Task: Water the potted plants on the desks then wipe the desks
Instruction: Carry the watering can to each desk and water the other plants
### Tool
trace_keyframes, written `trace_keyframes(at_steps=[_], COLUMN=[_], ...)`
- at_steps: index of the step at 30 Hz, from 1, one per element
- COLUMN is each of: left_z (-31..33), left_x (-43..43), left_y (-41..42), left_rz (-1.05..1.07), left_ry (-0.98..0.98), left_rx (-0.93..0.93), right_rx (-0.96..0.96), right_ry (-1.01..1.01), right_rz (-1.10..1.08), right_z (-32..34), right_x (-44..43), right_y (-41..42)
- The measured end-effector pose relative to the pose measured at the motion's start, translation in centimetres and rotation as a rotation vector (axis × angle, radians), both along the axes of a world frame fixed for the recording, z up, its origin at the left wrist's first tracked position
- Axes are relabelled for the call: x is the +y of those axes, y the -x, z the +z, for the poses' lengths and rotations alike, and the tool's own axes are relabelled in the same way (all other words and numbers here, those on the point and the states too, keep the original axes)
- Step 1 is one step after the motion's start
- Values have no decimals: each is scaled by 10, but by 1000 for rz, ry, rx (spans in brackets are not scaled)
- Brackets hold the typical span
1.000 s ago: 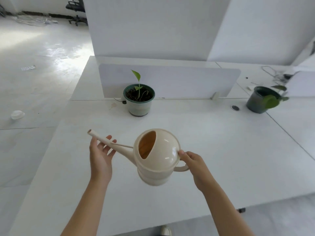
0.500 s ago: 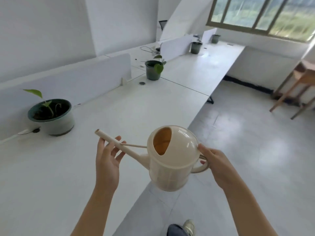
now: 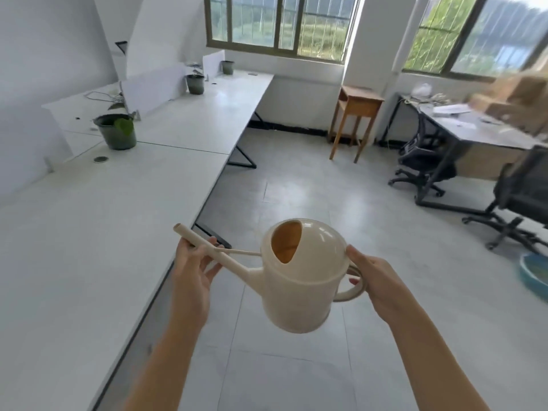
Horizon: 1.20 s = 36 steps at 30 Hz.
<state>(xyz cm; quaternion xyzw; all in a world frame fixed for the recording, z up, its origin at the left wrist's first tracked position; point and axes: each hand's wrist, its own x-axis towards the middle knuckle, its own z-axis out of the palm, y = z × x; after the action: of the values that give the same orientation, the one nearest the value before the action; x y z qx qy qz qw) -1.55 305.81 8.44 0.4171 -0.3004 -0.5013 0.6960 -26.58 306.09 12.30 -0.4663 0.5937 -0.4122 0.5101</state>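
A cream watering can (image 3: pixel 302 280) hangs in the air over the floor, just right of the long white desk (image 3: pixel 89 232). My right hand (image 3: pixel 375 280) grips its loop handle. My left hand (image 3: pixel 192 271) supports the long spout from below, fingers curled around it. A dark green pot (image 3: pixel 117 133) with a leafy plant stands on the desk at the far left. Two more dark pots, one (image 3: pixel 195 83) nearer and one (image 3: pixel 227 67) beside the window, stand further along the desk.
White divider panels (image 3: pixel 148 93) run along the desk's back. On the tiled floor stand a wooden side table (image 3: pixel 354 114), black office chairs (image 3: pixel 522 203) and a grey desk with boxes (image 3: pixel 486 126). A teal basin (image 3: pixel 533 274) lies at the right edge.
My view has swung right, away from the seedling pot, which has left the frame. The windows and room's right side have come into sight. Both hands keep the same hold on the can.
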Motion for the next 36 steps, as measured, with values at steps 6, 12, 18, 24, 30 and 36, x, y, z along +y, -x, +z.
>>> trace_keyframes(at_steps=[6,12,18,24,30,36], left_z=[5,12,9,12,10,1], left_x=[0,-22,-85,-182,-276,-365], left_y=[75,129,171,216,273,341], left_rz=[-66,-135,-134,-140,-150,-148], left_ry=[-11,-3,6,4,-50,-49], left_rx=[25,-8,-3,8,-24,-59], right_rx=[4,-9,-23,-30,-46,-63], right_ry=[-4,3,4,0,-26,-35], right_rz=[-61,-126,-125,-141,-173,-189], right_z=[5,7,2,5,-3,-12], right_x=[20,2,-55,-140,-226,-319], right_y=[76,132,175,215,269,339])
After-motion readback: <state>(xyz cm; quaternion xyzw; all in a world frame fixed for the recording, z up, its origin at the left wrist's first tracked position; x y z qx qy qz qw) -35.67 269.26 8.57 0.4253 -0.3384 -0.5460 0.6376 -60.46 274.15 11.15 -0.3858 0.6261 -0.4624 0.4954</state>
